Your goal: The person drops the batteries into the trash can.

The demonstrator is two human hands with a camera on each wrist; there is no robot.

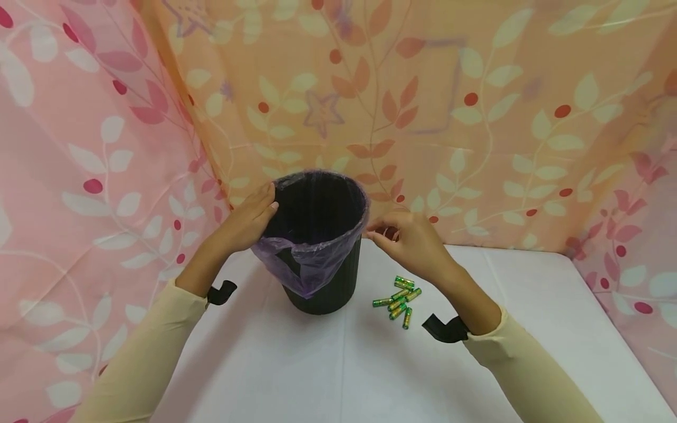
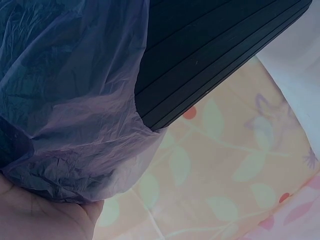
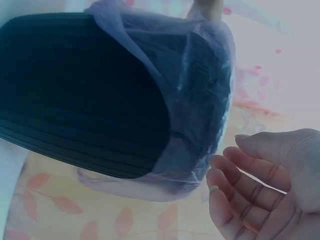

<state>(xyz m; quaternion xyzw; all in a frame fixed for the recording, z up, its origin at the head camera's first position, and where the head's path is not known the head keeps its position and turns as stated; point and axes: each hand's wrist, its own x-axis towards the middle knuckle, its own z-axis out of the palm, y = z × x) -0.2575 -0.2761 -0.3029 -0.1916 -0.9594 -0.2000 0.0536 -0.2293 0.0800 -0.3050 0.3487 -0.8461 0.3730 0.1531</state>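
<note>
A dark ribbed trash bin (image 1: 322, 302) stands upright on the white table, its mouth tilted toward me in the head view. A thin purple trash bag (image 1: 322, 264) lines it, folded over the rim and hanging lower at the front. My left hand (image 1: 251, 217) rests against the bag-covered rim on the left, fingers fairly straight; in the left wrist view only part of the palm (image 2: 45, 215) shows beside the bag. At the right of the rim is my right hand (image 1: 409, 238), its fingers loosely bent. The right wrist view shows its thumb apart from the fingers (image 3: 250, 192), with nothing between them.
Several green batteries (image 1: 398, 302) lie in a loose group on the white table (image 1: 296, 364), right of the bin. Leaf-patterned cloth (image 1: 476, 147) hangs behind the table and at both sides.
</note>
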